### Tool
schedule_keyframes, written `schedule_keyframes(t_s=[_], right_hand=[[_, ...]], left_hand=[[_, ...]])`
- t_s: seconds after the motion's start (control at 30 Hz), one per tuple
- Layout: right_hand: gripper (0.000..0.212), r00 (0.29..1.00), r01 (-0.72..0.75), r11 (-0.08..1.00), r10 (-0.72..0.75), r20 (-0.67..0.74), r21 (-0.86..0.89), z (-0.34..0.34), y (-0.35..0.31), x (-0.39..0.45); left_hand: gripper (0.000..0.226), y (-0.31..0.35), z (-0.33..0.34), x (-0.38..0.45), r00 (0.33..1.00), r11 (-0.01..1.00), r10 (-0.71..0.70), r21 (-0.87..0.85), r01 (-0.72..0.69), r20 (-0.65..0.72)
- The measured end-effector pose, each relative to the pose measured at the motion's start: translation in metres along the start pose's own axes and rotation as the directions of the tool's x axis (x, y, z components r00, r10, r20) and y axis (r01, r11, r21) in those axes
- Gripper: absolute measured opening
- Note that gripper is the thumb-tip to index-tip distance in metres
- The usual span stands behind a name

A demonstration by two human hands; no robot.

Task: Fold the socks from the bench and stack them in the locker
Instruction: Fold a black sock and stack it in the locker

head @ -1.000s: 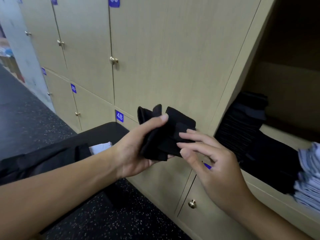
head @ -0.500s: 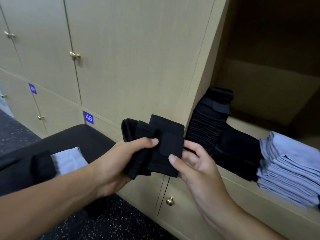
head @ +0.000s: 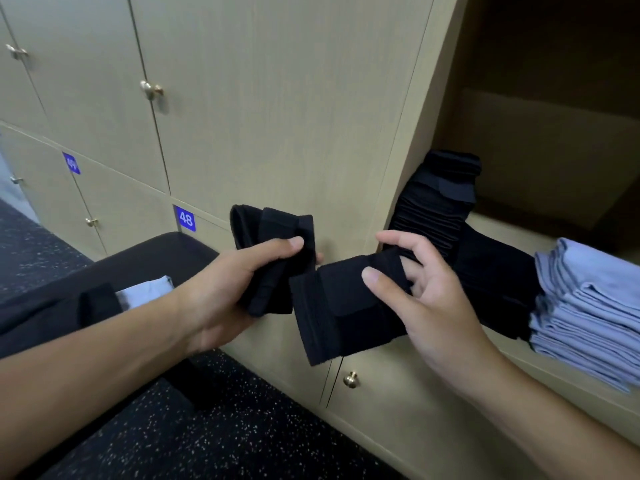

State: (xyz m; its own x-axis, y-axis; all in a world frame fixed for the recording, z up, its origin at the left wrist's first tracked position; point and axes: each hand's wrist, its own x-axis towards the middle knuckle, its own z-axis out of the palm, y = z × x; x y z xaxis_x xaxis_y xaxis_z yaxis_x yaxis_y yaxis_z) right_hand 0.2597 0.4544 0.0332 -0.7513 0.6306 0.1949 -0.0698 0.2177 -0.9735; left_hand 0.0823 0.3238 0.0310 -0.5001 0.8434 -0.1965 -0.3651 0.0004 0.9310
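Note:
My left hand (head: 221, 292) grips a folded black sock (head: 273, 237), thumb on top, in front of the closed locker doors. My right hand (head: 426, 299) pinches a second folded black sock (head: 339, 313) between thumb and fingers, just outside the open locker (head: 540, 150). The two socks are apart. Inside the locker, a tall stack of black socks (head: 433, 209) leans at the left, and a pile of light blue socks (head: 588, 306) lies to its right. On the black bench (head: 145, 261) at left lie a light blue sock (head: 145, 294) and dark cloth.
Closed beige locker doors with brass knobs (head: 151, 89) fill the wall; a blue tag reads 48 (head: 186, 219). A lower door with a knob (head: 350, 379) sits beneath my hands. Dark speckled floor (head: 207, 438) lies below.
The black bundle held by both hands has split in two: my right hand took one folded sock and drew it right and down toward the open locker. The view shifted right.

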Motion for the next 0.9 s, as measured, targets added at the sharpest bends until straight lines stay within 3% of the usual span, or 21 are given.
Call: schedule_keyframes(t_s=[0.13, 0.23, 0.4, 0.53, 0.63, 0.9], right_hand=[[0.048, 1.000, -0.007, 1.000, 0.007, 0.021, -0.007, -0.001, 0.000, 0.008], [0.046, 1.000, -0.004, 0.998, 0.004, 0.003, -0.056, -0.002, -0.001, 0.010], [0.057, 0.993, -0.080, 0.987, 0.092, -0.075, 0.139, -0.004, 0.003, 0.010], [0.040, 0.984, -0.166, 0.933, 0.179, -0.010, 0.320, 0.000, 0.004, 0.003], [0.025, 0.989, -0.151, 0.962, 0.145, 0.043, 0.228, 0.003, 0.003, -0.003], [0.019, 0.993, -0.099, 0.987, 0.107, -0.055, 0.131, -0.004, 0.001, -0.008]], left_hand=[[0.046, -0.008, -0.002, -0.003, 0.990, 0.982, -0.057, 0.185, 0.033, 0.127], [0.047, -0.013, 0.003, -0.003, 0.975, 0.973, -0.066, 0.229, 0.017, 0.210], [0.047, -0.011, 0.012, -0.003, 0.993, 0.984, -0.009, 0.176, -0.012, 0.119], [0.039, -0.002, 0.018, -0.002, 0.995, 0.993, 0.094, 0.076, -0.092, -0.018], [0.032, 0.002, 0.020, -0.001, 0.988, 0.989, 0.140, 0.067, -0.135, -0.072], [0.040, 0.001, 0.026, -0.003, 0.985, 0.973, 0.169, 0.169, -0.159, -0.045]])
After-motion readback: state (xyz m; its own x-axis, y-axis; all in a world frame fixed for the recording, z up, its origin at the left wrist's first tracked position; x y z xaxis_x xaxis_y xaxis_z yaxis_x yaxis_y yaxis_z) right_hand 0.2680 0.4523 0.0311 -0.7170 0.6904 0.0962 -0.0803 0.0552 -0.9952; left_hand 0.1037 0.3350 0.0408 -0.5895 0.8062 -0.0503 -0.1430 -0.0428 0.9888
